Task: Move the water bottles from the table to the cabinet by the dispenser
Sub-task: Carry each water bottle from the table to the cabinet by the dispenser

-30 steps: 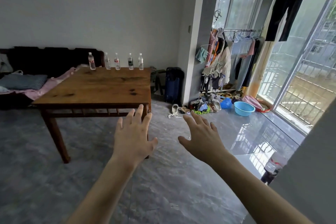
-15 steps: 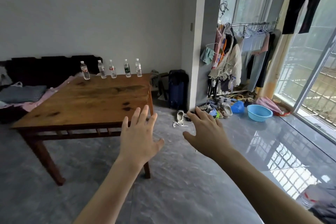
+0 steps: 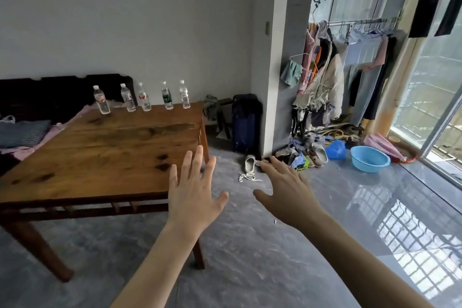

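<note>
Several clear water bottles (image 3: 143, 97) stand upright in a row along the far edge of a brown wooden table (image 3: 105, 152). One of them has a green label (image 3: 167, 96). My left hand (image 3: 193, 192) is stretched out, fingers spread, over the table's near right corner, holding nothing. My right hand (image 3: 287, 190) is also flat and spread, out over the floor to the right of the table. Both hands are far short of the bottles. No cabinet or dispenser is in view.
A dark sofa with cushions (image 3: 22, 130) stands behind the table at left. A blue suitcase (image 3: 246, 125) leans by the pillar. Shoes (image 3: 250, 164), a blue basin (image 3: 370, 159) and a clothes rack (image 3: 350, 70) crowd the right wall by the window. The grey floor is glossy.
The view has moved closer to the table, which now fills more of the left side. Both hands stay spread and empty, now nearer the table's corner.
</note>
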`<action>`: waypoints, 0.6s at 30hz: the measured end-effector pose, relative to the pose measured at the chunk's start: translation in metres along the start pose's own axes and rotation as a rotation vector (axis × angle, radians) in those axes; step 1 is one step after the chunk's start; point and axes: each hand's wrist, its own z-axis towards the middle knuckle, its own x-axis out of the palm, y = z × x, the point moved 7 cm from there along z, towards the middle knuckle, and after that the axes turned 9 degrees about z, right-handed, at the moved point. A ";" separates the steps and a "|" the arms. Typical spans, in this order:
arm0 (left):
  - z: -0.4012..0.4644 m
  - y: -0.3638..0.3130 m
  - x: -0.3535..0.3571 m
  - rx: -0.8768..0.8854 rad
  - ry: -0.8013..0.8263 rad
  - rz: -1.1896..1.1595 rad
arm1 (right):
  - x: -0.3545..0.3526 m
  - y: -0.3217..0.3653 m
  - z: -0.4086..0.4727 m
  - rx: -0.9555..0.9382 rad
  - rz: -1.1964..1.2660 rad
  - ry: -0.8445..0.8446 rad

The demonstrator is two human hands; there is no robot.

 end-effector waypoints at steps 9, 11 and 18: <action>0.170 0.038 0.042 0.017 -0.022 0.002 | 0.004 -0.006 0.183 -0.001 -0.082 -0.032; 0.206 0.042 0.051 0.033 -0.024 0.009 | 0.003 -0.009 0.218 0.007 -0.090 -0.054; 0.306 0.040 0.085 0.075 -0.018 -0.015 | 0.014 -0.032 0.312 0.043 -0.081 -0.053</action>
